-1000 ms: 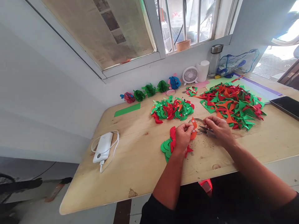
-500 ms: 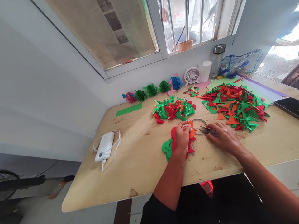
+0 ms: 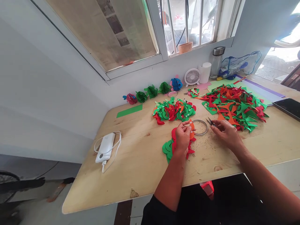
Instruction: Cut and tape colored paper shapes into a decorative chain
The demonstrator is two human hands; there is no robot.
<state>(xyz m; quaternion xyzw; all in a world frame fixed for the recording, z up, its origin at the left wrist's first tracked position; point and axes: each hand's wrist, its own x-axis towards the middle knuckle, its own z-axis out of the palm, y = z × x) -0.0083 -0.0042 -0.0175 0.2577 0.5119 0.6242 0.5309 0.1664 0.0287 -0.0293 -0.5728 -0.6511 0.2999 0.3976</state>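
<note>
The table [image 3: 136, 162] is pale wood, with round knots and a worn patch by its front edge. It stands against a white wall [image 3: 138, 78], under a window [image 3: 194, 22] with bars. Bright light comes in there and from the far right.

Near the front of the table, the left hand [image 3: 183, 137] pinches one orange paper [image 3: 192, 124] between thumb and fingers. The paper's long way runs toward the wall, and its top end points there. The right hand [image 3: 227, 134] is curled round one pair of small scissors [image 3: 210, 122], thumb and fingers pressed on them. The scissors slant, and their tips point left and toward the wall.

One grey ring [image 3: 207, 128] lies just beside the paper, between the hands. I see five paper balls [image 3: 151, 91] by the wall: one pink, three green and one blue. There's one fan [image 3: 192, 77], one bottle [image 3: 216, 64], one phone [image 3: 288, 107] and one white power bank [image 3: 106, 147]. The heap of paper scraps [image 3: 234, 107] and the pile of cut shapes [image 3: 173, 109] have too many bits to count.
</note>
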